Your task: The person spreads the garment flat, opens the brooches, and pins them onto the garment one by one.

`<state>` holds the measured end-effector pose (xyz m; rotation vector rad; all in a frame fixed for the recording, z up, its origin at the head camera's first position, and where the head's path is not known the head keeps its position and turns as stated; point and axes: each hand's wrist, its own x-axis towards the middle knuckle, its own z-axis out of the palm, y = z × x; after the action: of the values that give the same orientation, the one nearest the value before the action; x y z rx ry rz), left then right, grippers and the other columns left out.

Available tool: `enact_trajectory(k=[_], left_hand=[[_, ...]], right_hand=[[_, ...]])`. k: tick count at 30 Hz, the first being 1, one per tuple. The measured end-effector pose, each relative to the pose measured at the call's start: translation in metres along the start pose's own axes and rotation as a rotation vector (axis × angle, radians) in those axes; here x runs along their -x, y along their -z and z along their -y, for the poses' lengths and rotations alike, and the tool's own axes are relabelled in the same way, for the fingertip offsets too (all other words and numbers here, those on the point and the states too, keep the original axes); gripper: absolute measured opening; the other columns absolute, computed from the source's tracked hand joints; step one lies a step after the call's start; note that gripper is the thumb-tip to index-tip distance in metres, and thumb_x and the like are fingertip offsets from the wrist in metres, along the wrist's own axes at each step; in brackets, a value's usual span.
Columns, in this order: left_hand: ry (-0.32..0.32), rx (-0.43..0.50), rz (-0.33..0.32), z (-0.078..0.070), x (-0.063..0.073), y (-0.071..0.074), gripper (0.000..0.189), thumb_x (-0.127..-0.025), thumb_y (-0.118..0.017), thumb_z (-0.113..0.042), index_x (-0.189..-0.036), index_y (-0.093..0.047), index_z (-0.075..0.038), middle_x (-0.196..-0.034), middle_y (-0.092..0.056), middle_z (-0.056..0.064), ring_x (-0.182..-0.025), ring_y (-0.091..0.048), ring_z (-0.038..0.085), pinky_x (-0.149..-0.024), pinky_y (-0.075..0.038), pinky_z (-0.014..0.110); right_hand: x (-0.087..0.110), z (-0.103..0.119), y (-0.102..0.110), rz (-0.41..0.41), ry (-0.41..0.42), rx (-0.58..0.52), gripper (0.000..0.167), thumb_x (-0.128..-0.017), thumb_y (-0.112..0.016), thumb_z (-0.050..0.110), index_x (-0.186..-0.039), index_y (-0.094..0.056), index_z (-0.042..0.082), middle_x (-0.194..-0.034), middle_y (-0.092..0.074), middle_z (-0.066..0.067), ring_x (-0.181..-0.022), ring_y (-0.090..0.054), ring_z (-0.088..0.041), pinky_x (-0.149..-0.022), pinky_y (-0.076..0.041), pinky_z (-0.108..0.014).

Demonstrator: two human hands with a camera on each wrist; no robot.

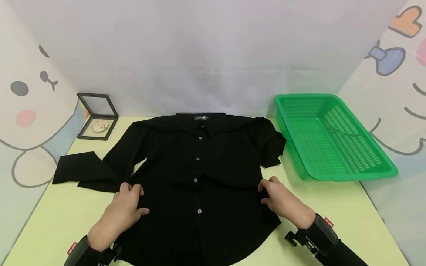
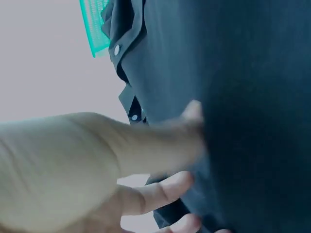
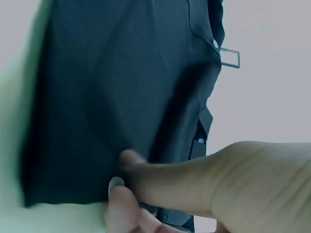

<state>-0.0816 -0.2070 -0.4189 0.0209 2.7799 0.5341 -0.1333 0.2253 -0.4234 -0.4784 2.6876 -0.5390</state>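
A black button-up shirt [image 1: 169,214] lies front side up on the table, collar toward the back wall. Its left-hand sleeve [image 1: 81,168] is bent outward, while the right-hand sleeve [image 1: 271,147] is bunched short near the basket. My left hand [image 1: 121,208] is at the shirt's left side, thumb and fingers spread apart over the cloth. At the opposite side edge, my right hand [image 1: 284,199] has its thumb and index finger apart, fingertips on the fabric. The right wrist view shows the thumb over the shirt [image 3: 97,97] and a fingertip at its edge.
A green plastic basket [image 1: 299,155] stands at the back right, beside the shirt's sleeve. At the back left, a black-framed case [image 1: 96,138] stands unfolded with a small round patterned item [image 1: 100,125] in it. White cloth walls [image 1: 206,55] enclose the pale yellow table [image 1: 352,221].
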Motion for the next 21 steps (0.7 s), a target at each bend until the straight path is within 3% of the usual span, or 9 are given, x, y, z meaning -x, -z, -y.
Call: enact_trajectory(k=[3, 9, 14, 18, 21], left_hand=[[-0.035, 0.018, 0.038, 0.001, -0.005, 0.003, 0.037, -0.084, -0.081, 0.0, -0.109, -0.054, -0.002, -0.104, -0.048, 0.021, -0.083, -0.052, 0.033, -0.071, -0.045, 0.042], [-0.116, 0.093, 0.185, -0.001, -0.011, 0.008, 0.032, -0.084, -0.066, 0.019, -0.096, -0.057, -0.009, -0.082, -0.051, 0.006, -0.075, -0.048, 0.022, -0.068, -0.038, 0.038], [-0.116, 0.105, 0.239, -0.002, -0.011, 0.016, 0.032, -0.086, -0.062, 0.022, -0.098, -0.06, -0.008, -0.077, -0.049, 0.005, -0.07, -0.047, 0.02, -0.066, -0.04, 0.036], [-0.104, 0.083, 0.32, -0.004, -0.01, 0.016, 0.029, -0.089, -0.065, 0.017, -0.101, -0.057, -0.008, -0.066, -0.042, 0.003, -0.061, -0.044, 0.019, -0.064, -0.038, 0.036], [-0.108, 0.057, 0.329, -0.007, -0.009, 0.014, 0.023, -0.092, -0.072, 0.003, -0.1, -0.056, -0.011, -0.065, -0.04, 0.003, -0.06, -0.045, 0.018, -0.063, -0.038, 0.036]], right_hand=[[-0.004, 0.0, 0.005, 0.064, -0.013, -0.004, 0.02, -0.089, -0.076, -0.003, -0.103, -0.064, 0.003, -0.085, -0.054, -0.008, -0.077, -0.052, -0.019, -0.069, -0.047, -0.035], [-0.003, 0.007, 0.022, 0.213, -0.045, -0.063, 0.018, -0.089, -0.068, -0.007, -0.105, -0.065, 0.0, -0.066, -0.047, -0.002, -0.061, -0.059, -0.014, -0.062, -0.052, -0.03], [0.005, 0.013, 0.035, 0.308, -0.084, -0.101, 0.019, -0.089, -0.066, -0.006, -0.107, -0.068, 0.002, -0.064, -0.047, -0.002, -0.058, -0.061, -0.016, -0.062, -0.051, -0.031], [0.007, 0.014, 0.032, 0.428, -0.099, -0.073, 0.007, -0.091, -0.072, 0.0, -0.089, -0.071, 0.008, -0.067, -0.06, -0.005, -0.056, -0.059, -0.018, -0.059, -0.048, -0.034], [0.007, 0.015, 0.029, 0.496, -0.116, -0.044, 0.017, -0.09, -0.078, 0.009, -0.076, -0.069, 0.012, -0.065, -0.061, -0.005, -0.054, -0.055, -0.018, -0.056, -0.043, -0.034]])
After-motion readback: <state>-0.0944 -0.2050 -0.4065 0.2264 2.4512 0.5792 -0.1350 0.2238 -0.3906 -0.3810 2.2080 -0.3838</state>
